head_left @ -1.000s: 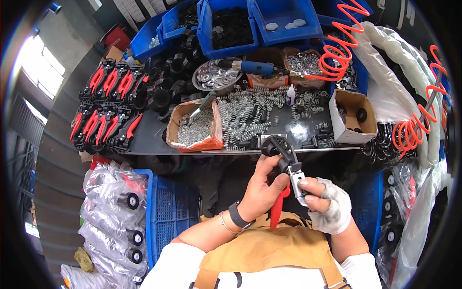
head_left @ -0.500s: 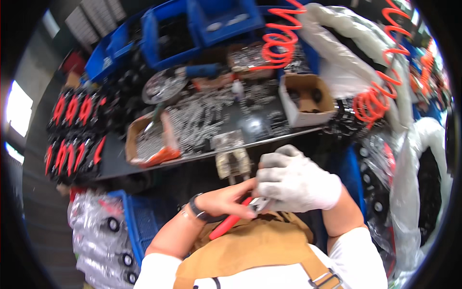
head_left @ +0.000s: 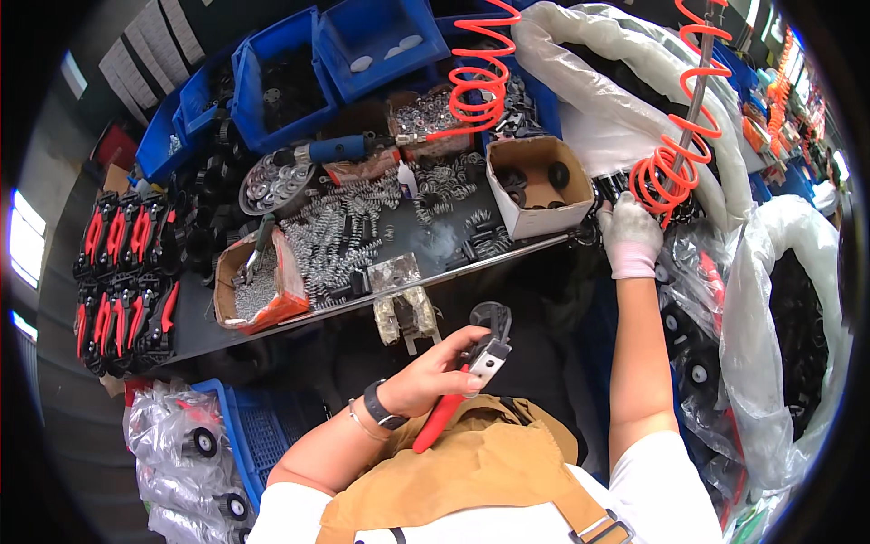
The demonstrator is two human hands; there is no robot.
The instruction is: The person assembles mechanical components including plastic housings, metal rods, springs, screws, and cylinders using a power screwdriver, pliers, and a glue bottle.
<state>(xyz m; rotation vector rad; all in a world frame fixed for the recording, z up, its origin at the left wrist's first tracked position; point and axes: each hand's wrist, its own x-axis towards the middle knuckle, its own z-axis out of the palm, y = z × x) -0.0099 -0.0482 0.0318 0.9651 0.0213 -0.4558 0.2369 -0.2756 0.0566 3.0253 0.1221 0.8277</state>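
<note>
My bare left hand point(head_left: 426, 385) is closed round a red-handled cutter point(head_left: 490, 358), held upright in front of my apron. Its black curved jaw points up, and a silver metal plate shows below the jaw. My right hand point(head_left: 630, 234), in a white glove, has reached out to the right end of the bench. It is at a heap of small dark metal parts point(head_left: 613, 189), with the thumb apart from the other fingers. The fingertips are partly lost among the parts, and I see nothing clearly held.
A fixture point(head_left: 399, 304) juts from the bench edge. Loose springs point(head_left: 340, 231), a carton of small parts point(head_left: 263, 281), a white carton point(head_left: 544, 213) and blue bins point(head_left: 281, 82) cover the bench. Red-handled tools point(head_left: 127, 236) are stacked at left. A red coiled hose point(head_left: 666, 181) hangs near my right hand.
My right hand has left the cutter and moved right and away from me, to the heap of dark parts. My left hand keeps the cutter, whose black jaw is now uncovered.
</note>
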